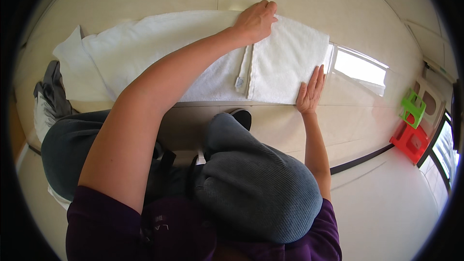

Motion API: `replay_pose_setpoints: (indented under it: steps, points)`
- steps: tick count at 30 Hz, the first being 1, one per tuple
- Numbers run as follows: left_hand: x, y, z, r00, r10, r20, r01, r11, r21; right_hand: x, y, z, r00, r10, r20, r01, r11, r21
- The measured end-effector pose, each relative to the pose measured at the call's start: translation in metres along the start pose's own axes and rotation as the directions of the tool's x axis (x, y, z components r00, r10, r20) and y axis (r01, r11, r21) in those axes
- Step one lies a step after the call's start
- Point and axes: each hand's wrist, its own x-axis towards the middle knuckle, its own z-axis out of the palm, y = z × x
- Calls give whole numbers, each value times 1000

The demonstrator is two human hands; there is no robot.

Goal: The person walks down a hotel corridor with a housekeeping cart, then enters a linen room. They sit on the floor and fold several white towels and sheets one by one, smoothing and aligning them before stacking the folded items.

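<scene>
A long white terry towel (159, 43) lies across the pale tiled floor in front of my knees. Its right end is folded back over itself, making a flap (286, 69) with a hemmed edge near the middle. A small label (239, 82) bearing writing sticks out beside that hem. My left hand (257, 20) reaches across to the far side, its curled fingers gripping the flap's far corner; the fingertips are partly hidden. Flat against the near right part of the fold rests my right hand (311, 88), with fingers straight and thumb apart. At the left, the towel's end is turned up and rumpled.
Bunched grey and white cloth (54, 92) lies left of the towel. Green (413, 108) and red (409, 141) plastic stools stand at the far right by a wall. Window light reflects off the floor beyond the fold. My knees and a dark shoe (242, 119) are close to the towel's near edge.
</scene>
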Motion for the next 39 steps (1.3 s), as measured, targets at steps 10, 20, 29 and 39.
replay_pose_setpoints:
  steps: [10, 20, 29, 39]
  points:
    - [-148, 44, 5, 795, 440, 417, -509, 858, 67, 104, -27, -5, 997, -57, -42, 51, 988, -143]
    - [-121, 6, -8, 811, 454, 368, -521, 847, 103, 78, -16, 14, 881, 470, -54, -345, 716, 607]
    - [-124, -126, -220, 728, 91, 680, -510, 734, 449, 62, 11, -40, 598, 563, 570, -764, 185, 618]
    - [-305, -196, -312, 969, 125, 211, -209, 873, 440, 183, 154, -118, 743, 223, -631, -485, 829, -278]
